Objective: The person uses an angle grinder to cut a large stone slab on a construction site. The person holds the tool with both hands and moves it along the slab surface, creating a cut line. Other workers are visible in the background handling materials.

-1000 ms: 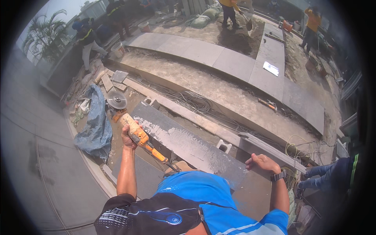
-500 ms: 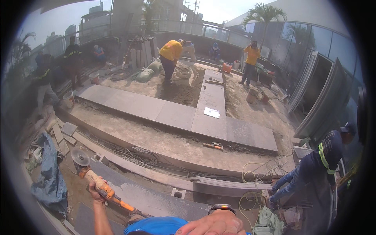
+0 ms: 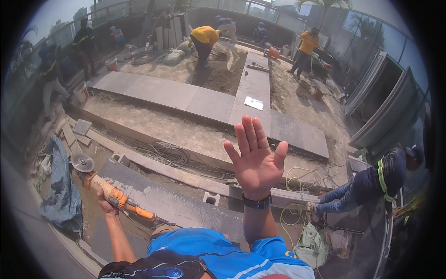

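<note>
My left hand (image 3: 108,204) is closed around the body of an orange angle grinder (image 3: 121,200), with its round disc (image 3: 82,162) toward the far left. The grinder sits over the left part of a long grey stone slab (image 3: 186,207) dusted with pale powder. My right hand (image 3: 259,169) is raised in mid-view, palm toward me and fingers spread, holding nothing. A dark watch is on that wrist. It covers part of the ledge behind it.
Blue sheeting (image 3: 62,190) lies at left, a hollow concrete block (image 3: 211,198) beyond the slab. Coiled cables (image 3: 169,153) run along the step. At right a worker (image 3: 381,179) bends over a long slab; others work farther back around pale paving slabs (image 3: 209,102).
My right hand has risen from low near my body to mid-view, its palm turned toward me and fingers opened. The grinder in my left hand has shifted slightly left in view.
</note>
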Tool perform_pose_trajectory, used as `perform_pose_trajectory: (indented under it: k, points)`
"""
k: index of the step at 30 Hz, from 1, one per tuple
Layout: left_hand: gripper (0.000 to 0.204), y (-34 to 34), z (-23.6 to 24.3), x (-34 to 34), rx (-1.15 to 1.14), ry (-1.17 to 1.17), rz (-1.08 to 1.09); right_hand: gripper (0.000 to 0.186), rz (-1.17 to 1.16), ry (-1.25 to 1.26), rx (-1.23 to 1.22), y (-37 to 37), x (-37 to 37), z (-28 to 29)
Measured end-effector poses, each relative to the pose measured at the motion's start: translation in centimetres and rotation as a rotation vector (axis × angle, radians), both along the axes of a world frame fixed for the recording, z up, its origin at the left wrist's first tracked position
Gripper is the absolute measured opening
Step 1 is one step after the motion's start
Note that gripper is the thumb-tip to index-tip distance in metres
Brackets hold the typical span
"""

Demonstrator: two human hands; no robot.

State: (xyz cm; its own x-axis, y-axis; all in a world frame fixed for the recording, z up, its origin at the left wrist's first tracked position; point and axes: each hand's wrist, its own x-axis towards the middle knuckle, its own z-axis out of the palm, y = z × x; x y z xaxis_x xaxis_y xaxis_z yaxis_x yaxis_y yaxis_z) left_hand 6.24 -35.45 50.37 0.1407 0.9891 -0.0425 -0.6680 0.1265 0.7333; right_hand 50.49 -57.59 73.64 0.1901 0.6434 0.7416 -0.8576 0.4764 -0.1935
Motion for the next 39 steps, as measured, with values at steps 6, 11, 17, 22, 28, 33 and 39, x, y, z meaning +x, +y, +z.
perform_pose_trajectory:
  k: [6, 11, 17, 22, 28, 33, 39]
  points:
    - [0.062, -2.4, -0.8, -0.3, 0.041, 0.0, 0.06, 0.061, -0.156, -0.044, -0.105, -1.6, 0.4, -3.4]
    - [0.059, -1.8, 0.2, 0.8, -0.044, -0.055, 0.042, 0.051, -0.119, 0.092, -0.336, -1.5, 1.3, -4.8]
    - [0.06, -4.1, 3.8, 2.1, 0.034, -0.022, 0.055, 0.082, -0.084, -0.376, -0.291, -1.9, 2.6, -5.6]
    - [0.063, -6.7, 2.1, 1.6, 0.0, -0.036, 0.12, 0.094, -0.014, -0.657, -0.412, 0.7, 2.1, -7.5]
    - [0.068, -8.4, 5.9, 1.1, 0.006, 0.053, 0.15, 0.094, -0.237, -1.211, -0.596, 6.0, -6.0, -8.6]
    - [0.065, -7.2, 0.3, 0.4, -0.134, -0.022, 0.185, 0.104, -0.124, -1.711, -0.391, 10.2, -19.0, -15.3]
    - [0.06, -2.9, -9.4, 1.0, -0.365, -0.127, 0.2, 0.116, -0.023, -1.831, -0.667, 15.6, -25.9, -27.7]
